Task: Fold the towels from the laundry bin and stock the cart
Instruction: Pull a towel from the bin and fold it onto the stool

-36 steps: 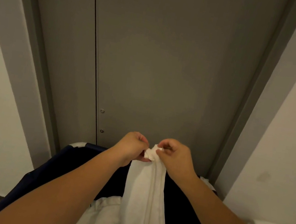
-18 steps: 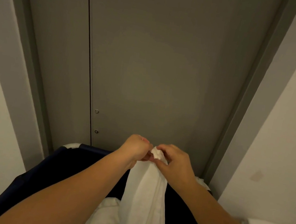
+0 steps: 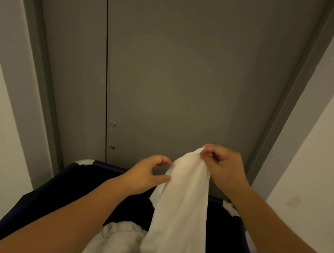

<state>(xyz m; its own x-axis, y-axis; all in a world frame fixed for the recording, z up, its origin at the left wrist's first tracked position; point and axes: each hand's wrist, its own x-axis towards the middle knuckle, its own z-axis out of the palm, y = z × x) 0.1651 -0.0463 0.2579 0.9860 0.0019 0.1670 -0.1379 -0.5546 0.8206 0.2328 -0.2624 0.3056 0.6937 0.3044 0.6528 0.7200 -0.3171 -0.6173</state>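
r hand [image 3: 224,168] pinches towel [image 3: 182,205] top, over bin [image 3: 94,164].

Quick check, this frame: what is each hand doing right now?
Left hand: open, fingers curled beside the towel, thumb touching its edge.
Right hand: closed, pinching the towel's top corner.

right hand [image 3: 224,168] grip – towel [image 3: 182,205] top | left hand [image 3: 147,174] – loose at edge

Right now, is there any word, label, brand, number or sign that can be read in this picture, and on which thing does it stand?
None: no text shows anywhere.
The white towel held up by the right hand shows no tag or print.
The dark laundry bin has no visible label.
The grey door behind is blank, with only two small round fittings.
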